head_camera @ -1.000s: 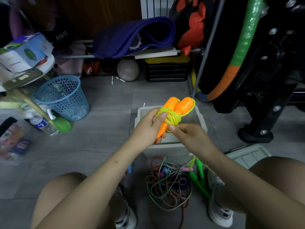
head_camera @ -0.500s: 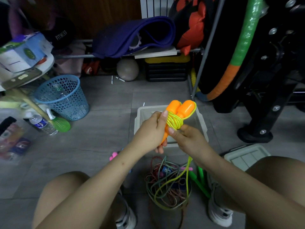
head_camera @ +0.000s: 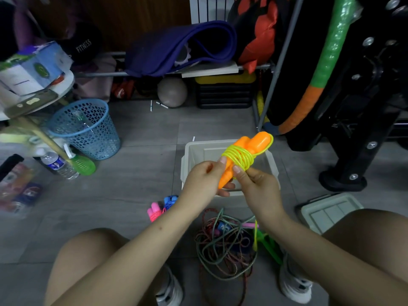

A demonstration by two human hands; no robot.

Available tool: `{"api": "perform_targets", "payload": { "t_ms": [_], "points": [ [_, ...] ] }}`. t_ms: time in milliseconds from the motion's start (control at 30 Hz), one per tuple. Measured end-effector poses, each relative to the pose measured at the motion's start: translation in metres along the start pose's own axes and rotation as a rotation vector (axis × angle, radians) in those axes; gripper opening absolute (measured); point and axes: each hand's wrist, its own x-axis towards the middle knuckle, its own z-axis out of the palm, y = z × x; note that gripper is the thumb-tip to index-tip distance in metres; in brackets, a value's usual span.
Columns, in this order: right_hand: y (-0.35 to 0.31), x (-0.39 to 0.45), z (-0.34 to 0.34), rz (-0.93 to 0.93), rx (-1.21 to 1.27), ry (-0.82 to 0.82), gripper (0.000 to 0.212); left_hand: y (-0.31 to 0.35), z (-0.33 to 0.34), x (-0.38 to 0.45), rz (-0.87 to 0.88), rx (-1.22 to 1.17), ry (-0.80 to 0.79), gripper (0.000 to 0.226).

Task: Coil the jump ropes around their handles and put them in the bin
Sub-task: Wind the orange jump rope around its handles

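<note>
Two orange jump rope handles [head_camera: 254, 144] are held together over the white bin [head_camera: 189, 155], with yellow-green rope [head_camera: 239, 157] coiled around their middle. My left hand [head_camera: 205, 180] grips the lower ends of the handles. My right hand [head_camera: 258, 184] pinches the yellow-green rope at the coil; a loose strand hangs down past my right wrist. On the floor between my knees lies a tangled pile of ropes [head_camera: 225, 241] with green handles [head_camera: 268, 244] beside it. A pink handle [head_camera: 154, 212] and a blue handle [head_camera: 171, 200] lie left of the pile.
A bin lid [head_camera: 329, 212] lies on the floor at the right. A blue mesh basket [head_camera: 86, 127], a water bottle [head_camera: 58, 164] and a green spray bottle stand at the left. A shelf with a purple mat, a ball and black exercise equipment fill the back and right.
The handles have tilted to the right and more yellow-green rope sits wound on them. The loose strand hanging below my right hand has grown shorter.
</note>
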Motion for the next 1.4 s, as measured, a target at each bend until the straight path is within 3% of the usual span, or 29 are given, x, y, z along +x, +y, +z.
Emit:
{"api": "perform_targets", "payload": {
  "t_ms": [133,433,567,667,833,1000,1167,1400],
  "points": [
    [-0.002,0.000,0.002,0.044,0.079,-0.059,0.050,0.002,-0.003,0.004,0.095,0.246,0.111,0.038],
    [0.004,0.002,-0.002,0.068,0.226,-0.206,0.048,0.006,-0.004,0.012,0.104,0.274,0.098,0.030],
    [0.002,0.011,-0.009,0.064,0.165,-0.195,0.054,0.008,-0.004,0.012,0.069,0.122,-0.042,0.021],
    [-0.004,0.019,-0.015,0.078,0.073,-0.229,0.047,0.010,-0.004,0.011,0.060,0.044,-0.106,0.017],
    [-0.011,0.015,-0.017,0.118,-0.044,-0.405,0.023,0.011,-0.013,0.022,0.092,0.065,-0.007,0.020],
    [-0.018,0.014,-0.028,-0.188,-0.479,-0.395,0.025,0.000,-0.027,0.030,0.191,0.409,-0.008,0.023],
    [-0.020,0.018,-0.036,-0.273,-0.418,-0.316,0.018,0.003,-0.029,0.021,0.277,0.809,-0.176,0.040],
    [-0.014,0.017,-0.035,-0.521,-0.766,-0.232,0.032,0.004,-0.024,0.013,0.294,1.127,-0.322,0.041]
  ]
}}
